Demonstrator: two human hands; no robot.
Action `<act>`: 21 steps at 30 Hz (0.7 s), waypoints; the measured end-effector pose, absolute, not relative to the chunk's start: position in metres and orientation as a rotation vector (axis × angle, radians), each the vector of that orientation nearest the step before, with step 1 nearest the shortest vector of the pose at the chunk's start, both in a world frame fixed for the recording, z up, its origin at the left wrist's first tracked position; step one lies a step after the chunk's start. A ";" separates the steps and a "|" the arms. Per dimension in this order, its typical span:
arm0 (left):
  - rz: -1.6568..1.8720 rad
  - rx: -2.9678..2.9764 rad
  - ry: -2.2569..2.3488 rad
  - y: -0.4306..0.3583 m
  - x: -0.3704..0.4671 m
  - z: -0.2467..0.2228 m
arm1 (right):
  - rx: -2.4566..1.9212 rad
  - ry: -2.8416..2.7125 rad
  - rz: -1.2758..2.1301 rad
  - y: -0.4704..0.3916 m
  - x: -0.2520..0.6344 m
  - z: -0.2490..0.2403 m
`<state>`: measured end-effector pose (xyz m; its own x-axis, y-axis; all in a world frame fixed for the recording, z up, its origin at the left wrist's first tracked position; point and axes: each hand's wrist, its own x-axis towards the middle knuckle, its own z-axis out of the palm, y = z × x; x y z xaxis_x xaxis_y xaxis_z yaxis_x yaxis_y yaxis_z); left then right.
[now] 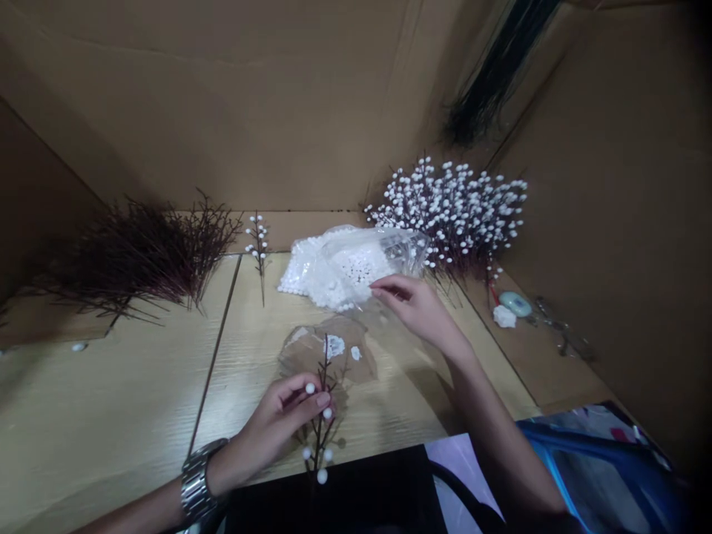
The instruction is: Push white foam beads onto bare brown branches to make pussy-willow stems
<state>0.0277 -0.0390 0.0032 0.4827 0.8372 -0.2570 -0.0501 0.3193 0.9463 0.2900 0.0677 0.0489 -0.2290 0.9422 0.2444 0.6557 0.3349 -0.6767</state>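
My left hand (pixel 272 419), with a metal watch on its wrist, pinches a dark brown artificial twig (pixel 318 439) between thumb and fingers. Several white balls sit on the twig's lower branches, while its upper tip shows bare. My right hand (pixel 417 310) is at the near right edge of a clear plastic bag (pixel 334 268) full of white beads. Its thumb and index fingertip are close together; whatever lies between them is too small to make out. Under the twig's tip lies a clear plastic piece (pixel 292 356) with white paste-like patches (pixel 334 346).
Bare brown twigs (pixel 161 256) are heaped at the left. A white-berried bunch (pixel 453 208) lies back right, and one berried twig (pixel 260 248) by the bag. A pale green oval object (pixel 515 303) sits at the right. Cardboard walls (pixel 250 111) enclose the table (pixel 139 400).
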 end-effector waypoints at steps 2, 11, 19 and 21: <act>0.698 1.090 0.891 -0.040 0.027 0.003 | -1.475 -2.040 0.460 0.093 0.306 0.046; 0.722 1.042 0.866 -0.039 0.028 0.003 | -1.616 -2.344 0.333 0.152 0.302 0.020; 0.713 1.078 0.892 -0.039 0.027 0.007 | -1.613 -2.434 0.348 0.166 0.294 0.020; 0.717 1.060 0.900 -0.039 0.027 0.008 | -1.615 -2.428 0.347 0.166 0.293 0.022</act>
